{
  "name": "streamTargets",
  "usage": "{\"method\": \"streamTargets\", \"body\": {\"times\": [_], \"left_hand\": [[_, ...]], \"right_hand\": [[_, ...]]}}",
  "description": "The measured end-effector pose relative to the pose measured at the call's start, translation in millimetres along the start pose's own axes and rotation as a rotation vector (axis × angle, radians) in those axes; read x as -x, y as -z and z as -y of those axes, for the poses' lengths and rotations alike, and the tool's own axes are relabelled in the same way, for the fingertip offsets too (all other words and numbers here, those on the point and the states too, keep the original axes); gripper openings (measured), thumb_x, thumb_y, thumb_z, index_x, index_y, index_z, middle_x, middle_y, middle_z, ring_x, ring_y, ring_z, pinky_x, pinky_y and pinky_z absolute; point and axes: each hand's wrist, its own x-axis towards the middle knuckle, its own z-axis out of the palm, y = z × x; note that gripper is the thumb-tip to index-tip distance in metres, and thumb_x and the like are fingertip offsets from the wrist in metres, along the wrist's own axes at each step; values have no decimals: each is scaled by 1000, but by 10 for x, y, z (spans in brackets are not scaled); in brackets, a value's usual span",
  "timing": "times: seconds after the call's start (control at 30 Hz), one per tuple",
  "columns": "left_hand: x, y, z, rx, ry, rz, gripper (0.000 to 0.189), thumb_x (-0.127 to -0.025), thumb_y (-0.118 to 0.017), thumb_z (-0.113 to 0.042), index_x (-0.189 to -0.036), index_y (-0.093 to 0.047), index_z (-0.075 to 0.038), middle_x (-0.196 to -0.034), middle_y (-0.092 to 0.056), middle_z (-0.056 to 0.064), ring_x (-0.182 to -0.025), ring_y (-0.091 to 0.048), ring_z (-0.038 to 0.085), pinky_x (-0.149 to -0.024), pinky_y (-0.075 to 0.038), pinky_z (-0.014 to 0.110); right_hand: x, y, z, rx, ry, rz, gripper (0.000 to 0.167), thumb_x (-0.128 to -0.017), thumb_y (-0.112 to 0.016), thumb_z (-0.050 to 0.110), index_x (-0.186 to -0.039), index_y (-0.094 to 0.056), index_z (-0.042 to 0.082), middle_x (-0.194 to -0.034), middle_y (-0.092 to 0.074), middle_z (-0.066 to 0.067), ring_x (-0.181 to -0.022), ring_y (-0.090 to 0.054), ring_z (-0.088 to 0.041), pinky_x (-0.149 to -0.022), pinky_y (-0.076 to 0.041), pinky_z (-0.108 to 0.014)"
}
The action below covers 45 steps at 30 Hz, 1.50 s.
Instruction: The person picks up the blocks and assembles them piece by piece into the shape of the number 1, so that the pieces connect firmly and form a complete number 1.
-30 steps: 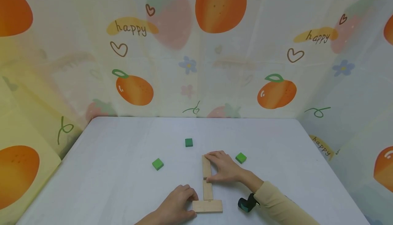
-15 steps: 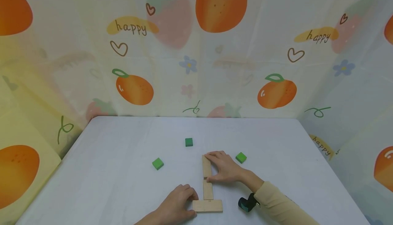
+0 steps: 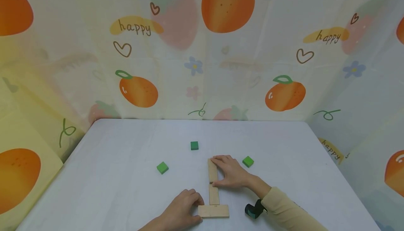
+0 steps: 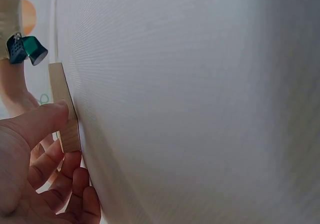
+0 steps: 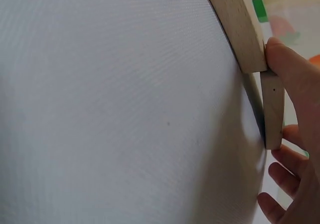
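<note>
Three plain wooden blocks lie on the white table in a T-like layout. My left hand [image 3: 181, 210] pinches the left end of the crosswise block [image 3: 214, 211] nearest me, thumb on its near side and fingers at its far side. From that block a middle block [image 3: 214, 195] runs away lengthwise, with the far block [image 3: 212, 169] end to end with it. My right hand [image 3: 233, 172] spans the far block, thumb at the joint and fingertips at the far end. In the right wrist view, the far block [image 5: 273, 109] sits between thumb and fingers.
Three green blocks lie apart: one at the back [image 3: 194, 145], one at left [image 3: 162, 168], one just beyond my right hand [image 3: 248, 161]. A black wrist camera [image 3: 254, 209] hangs at the right sleeve. Fruit-printed cloth [image 3: 233, 83] rises behind the table.
</note>
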Motion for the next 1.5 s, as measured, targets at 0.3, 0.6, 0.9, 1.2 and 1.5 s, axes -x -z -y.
{"method": "streamTargets", "body": {"times": [0.3, 0.6, 0.9, 1.2, 1.5], "left_hand": [[-7, -7, 2, 8, 25, 9, 27, -69, -78, -25, -90, -61, -26, -82, -47, -20, -76, -39, -1, -70, -42, 20], [-8, -8, 2, 5, 21, 8, 27, -69, -78, -25, -90, -60, -26, -82, -48, -20, -76, -39, -1, -70, -42, 20], [-3, -3, -1, 2, 19, 1, 28, -69, -78, -25, -90, -60, -26, -82, -48, -20, -76, -39, 0, -71, -42, 20], [15, 6, -13, -6, -7, -7, 29, -68, -78, -26, -91, -61, -25, -83, -48, -19, -76, -39, 0, -70, -42, 20], [15, 14, -16, 0, -15, -6, 29, -68, -78, -25, -91, -61, -25, -83, -48, -19, -77, -39, -1, -70, -42, 20]], "right_hand": [[7, 14, -7, 10, -4, 9, 74, -79, -66, 45, -137, -41, 7, -134, -44, -10, -121, -41, -28, -92, -38, -48], [-14, -18, -52, -32, -25, -25, 65, -82, -65, 36, -135, -42, 6, -130, -48, -11, -117, -44, -29, -89, -39, -50], [-42, -31, -74, -46, -38, -35, 61, -81, -66, 35, -132, -47, 7, -127, -52, -8, -113, -47, -27, -88, -40, -49], [-39, -39, -70, -51, -37, -43, 60, -81, -66, 35, -132, -47, 8, -127, -52, -8, -114, -47, -27, -87, -40, -49], [-24, -5, -52, -44, -35, -32, 61, -82, -66, 35, -133, -47, 8, -128, -51, -8, -115, -46, -27, -88, -40, -49]]}}
